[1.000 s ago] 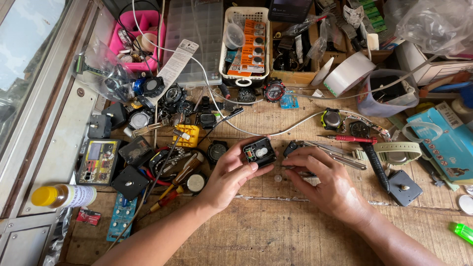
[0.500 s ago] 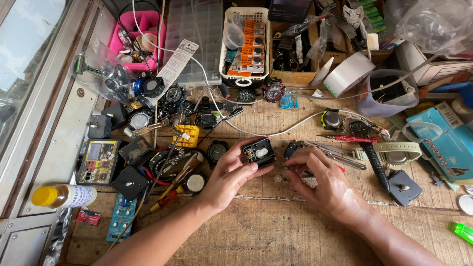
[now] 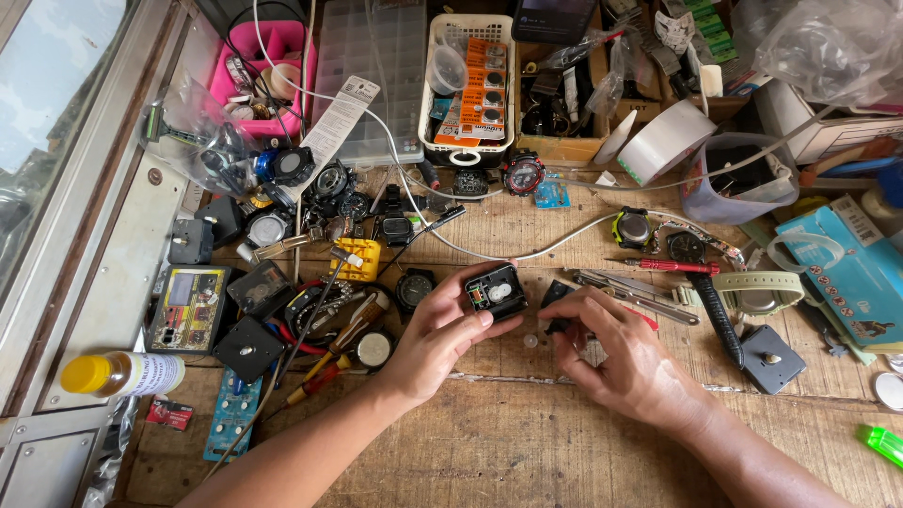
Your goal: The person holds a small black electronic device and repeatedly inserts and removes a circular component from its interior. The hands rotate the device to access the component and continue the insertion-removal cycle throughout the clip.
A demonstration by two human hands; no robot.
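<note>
My left hand (image 3: 435, 341) holds a small square black clock mechanism (image 3: 496, 292) with its open back up, a round pale part showing inside. My right hand (image 3: 628, 362) rests on the wooden bench just right of it, fingertips pinched on a small black part (image 3: 557, 323). Between the two hands a tiny round pale piece (image 3: 530, 341) lies on the wood. A dark flat piece (image 3: 553, 291) sits just above my right fingers.
Watches, black clock mechanisms and screwdrivers (image 3: 331, 346) crowd the left. A white basket of button-cell cards (image 3: 470, 89), a tape roll (image 3: 666, 141) and a plastic tub (image 3: 738, 179) stand behind. Tweezers (image 3: 632, 290) and a red screwdriver (image 3: 658, 265) lie right. A yellow-capped bottle (image 3: 122, 373) lies far left.
My right hand has slid a little down and left, its fingertips now closed on the small black part. My left hand keeps the mechanism in much the same place.
</note>
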